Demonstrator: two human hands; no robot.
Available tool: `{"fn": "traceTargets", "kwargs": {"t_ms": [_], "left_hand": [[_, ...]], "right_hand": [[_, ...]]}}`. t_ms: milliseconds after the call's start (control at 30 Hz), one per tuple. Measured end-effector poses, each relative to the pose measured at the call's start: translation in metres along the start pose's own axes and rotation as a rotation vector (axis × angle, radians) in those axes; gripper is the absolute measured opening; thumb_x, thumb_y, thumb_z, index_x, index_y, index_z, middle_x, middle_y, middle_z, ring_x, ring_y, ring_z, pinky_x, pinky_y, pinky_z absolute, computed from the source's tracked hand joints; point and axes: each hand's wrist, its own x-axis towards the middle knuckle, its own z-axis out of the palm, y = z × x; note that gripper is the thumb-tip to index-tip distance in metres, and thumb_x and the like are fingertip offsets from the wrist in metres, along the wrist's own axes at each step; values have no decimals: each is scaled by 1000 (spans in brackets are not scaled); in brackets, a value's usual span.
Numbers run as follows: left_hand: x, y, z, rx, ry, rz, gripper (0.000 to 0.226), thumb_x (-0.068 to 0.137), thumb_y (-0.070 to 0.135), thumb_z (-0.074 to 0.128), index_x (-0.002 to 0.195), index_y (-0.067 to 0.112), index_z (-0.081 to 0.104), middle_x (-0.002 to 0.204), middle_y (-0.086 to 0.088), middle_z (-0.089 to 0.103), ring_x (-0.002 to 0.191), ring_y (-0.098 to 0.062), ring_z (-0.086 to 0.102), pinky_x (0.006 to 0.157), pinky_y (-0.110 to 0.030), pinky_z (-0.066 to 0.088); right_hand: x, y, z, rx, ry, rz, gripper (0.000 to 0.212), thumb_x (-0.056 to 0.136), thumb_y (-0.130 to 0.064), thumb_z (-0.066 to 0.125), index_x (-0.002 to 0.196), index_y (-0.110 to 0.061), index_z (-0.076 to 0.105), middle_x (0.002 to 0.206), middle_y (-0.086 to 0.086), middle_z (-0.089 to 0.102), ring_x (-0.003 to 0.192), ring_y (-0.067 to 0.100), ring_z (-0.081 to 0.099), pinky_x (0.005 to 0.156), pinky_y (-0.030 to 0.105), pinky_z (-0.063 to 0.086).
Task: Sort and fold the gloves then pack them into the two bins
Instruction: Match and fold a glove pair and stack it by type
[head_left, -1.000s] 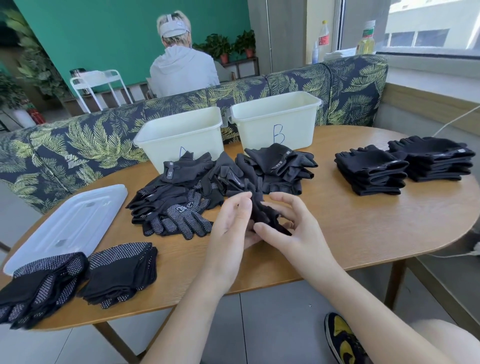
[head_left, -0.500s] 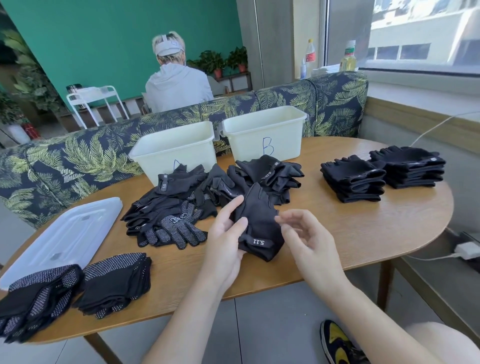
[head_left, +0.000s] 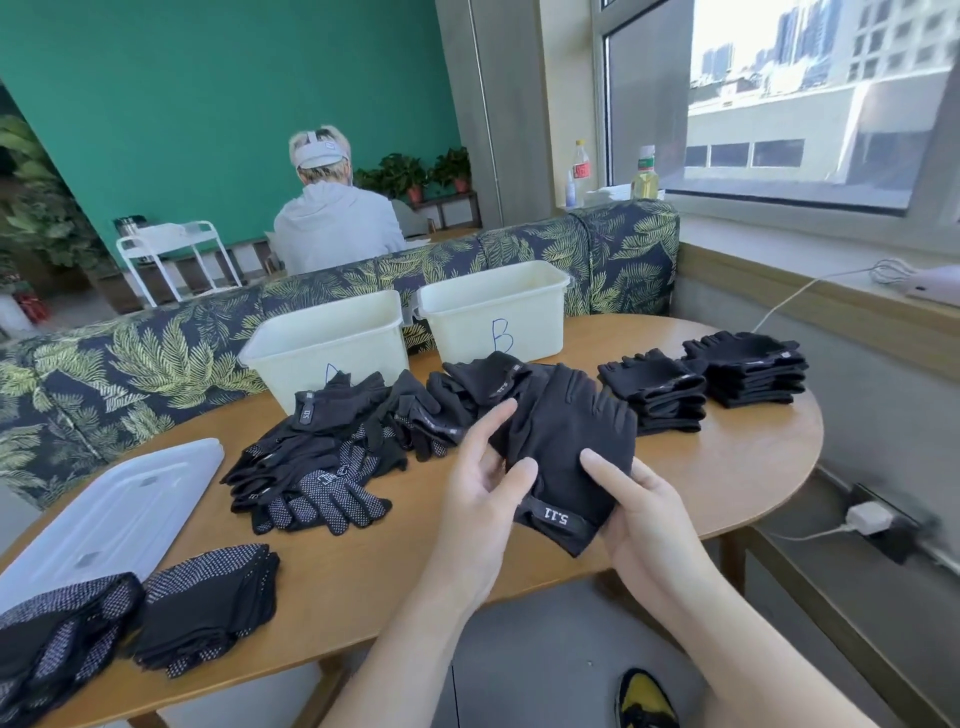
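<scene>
Holding a black fabric glove (head_left: 566, 457) between both hands, you have it lifted just above the near edge of the round wooden bench (head_left: 727, 467), cuff toward you with its white-lettered tab showing. Your left hand (head_left: 480, 493) pinches the glove's left side, thumb on top and fingers curled at the edge. Your right hand (head_left: 641, 512) grips the right side near the cuff, thumb pressed on the fabric and fingers wrapped underneath.

Just behind the glove lies a loose heap of unsorted black gloves (head_left: 353, 447), some with white grip dots, spreading leftward across the bench. Behind that heap stand two cream plastic bins side by side: the left bin (head_left: 327, 343), its letter partly hidden by the heap, and the right bin (head_left: 493, 312), marked B.

To your right, two neat stacks of folded plain black gloves (head_left: 701, 384) sit near the far edge. At your near left, two stacks of folded dotted black gloves (head_left: 130, 629) rest by the bench edge, with a translucent white plastic lid (head_left: 119, 514) lying flat just behind them.
</scene>
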Motion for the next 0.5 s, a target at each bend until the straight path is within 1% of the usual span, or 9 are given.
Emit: {"fn": "traceTargets", "kwargs": {"t_ms": [67, 100, 167, 200, 267, 367, 500], "left_hand": [[2, 2, 9, -8, 38, -25, 43, 93, 11, 70, 133, 26, 62, 121, -9, 73, 115, -30, 69, 100, -60, 53], [4, 4, 14, -29, 74, -42, 35, 95, 14, 71, 128, 24, 65, 119, -8, 74, 114, -30, 70, 100, -59, 53], [11, 7, 24, -44, 153, -80, 19, 96, 26, 72, 115, 23, 72, 115, -5, 76, 113, -30, 70, 98, -54, 55], [15, 8, 29, -44, 176, -99, 16, 95, 30, 73, 109, 22, 75, 113, -5, 76, 111, -29, 70, 98, -52, 56], [23, 11, 39, -45, 186, -133, 14, 95, 29, 72, 101, 17, 77, 108, -7, 77, 104, -27, 72, 93, -47, 57], [31, 12, 55, -10, 157, -174, 18, 94, 26, 73, 100, 9, 76, 102, -10, 77, 91, -24, 71, 81, -43, 57], [38, 9, 73, 54, 113, -187, 16, 95, 21, 72, 97, 6, 78, 96, -9, 78, 91, -27, 73, 79, -43, 61]], "right_hand": [[2, -8, -5, -32, 36, -62, 29, 98, -7, 60, 125, -7, 68, 120, 14, 74, 112, 33, 71, 97, 50, 54], [2, -12, -8, -58, 41, -88, 28, 97, -6, 61, 124, -7, 68, 119, 14, 74, 111, 32, 71, 95, 48, 54], [3, -22, -13, -104, 36, -115, 29, 95, -5, 63, 124, -7, 68, 118, 14, 75, 110, 33, 72, 95, 47, 54], [3, -28, -15, -126, 35, -119, 30, 94, -6, 65, 124, -8, 68, 118, 13, 75, 109, 33, 72, 95, 47, 54], [4, -39, -20, -189, 51, -137, 31, 92, -9, 69, 123, -11, 67, 116, 10, 76, 105, 31, 73, 92, 47, 57], [7, -53, -28, -275, 107, -187, 30, 90, -12, 74, 119, -16, 68, 109, 6, 78, 99, 28, 75, 86, 45, 60], [9, -65, -42, -337, 179, -212, 25, 90, -16, 76, 114, -19, 69, 104, 5, 79, 94, 28, 76, 82, 45, 62]]}}
